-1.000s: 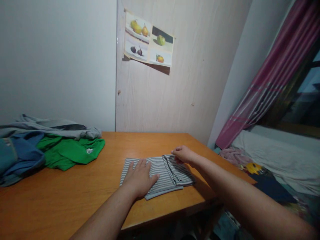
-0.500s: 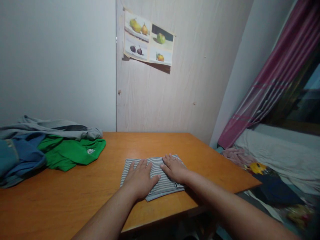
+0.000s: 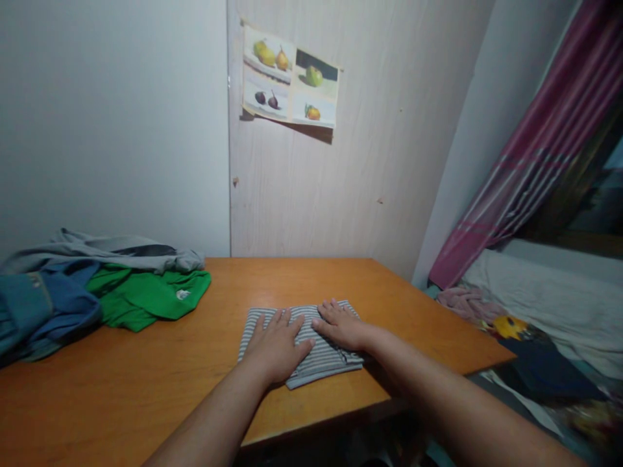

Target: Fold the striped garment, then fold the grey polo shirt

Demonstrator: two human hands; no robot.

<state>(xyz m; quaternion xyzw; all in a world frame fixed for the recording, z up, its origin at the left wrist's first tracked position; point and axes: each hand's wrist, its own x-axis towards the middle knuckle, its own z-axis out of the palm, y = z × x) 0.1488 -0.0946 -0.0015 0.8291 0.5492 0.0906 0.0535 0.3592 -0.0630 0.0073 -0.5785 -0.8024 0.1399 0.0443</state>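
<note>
Since a second ago the right hand (image 3: pixel 343 326) has folded over and joined the left hand (image 3: pixel 276 347); both lie flat, fingers spread, pressing the folded grey-and-white striped cloth garment (image 3: pixel 327 360) beneath them; smoothing seems under way; lifting it aside likely follows.

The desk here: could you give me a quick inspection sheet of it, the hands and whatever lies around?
Surface: orange wooden table, against the wall.
Things in hand: folded grey-striped garment, flat near the front edge.
Clutter: green shirt, blue garment and grey garment piled at left.
Hands: left hand and right hand lie palm-down on the striped garment, fingers spread.
Cables: nothing seen.
Surroundings: fruit poster on the wall; striped curtain and bed at right.
</note>
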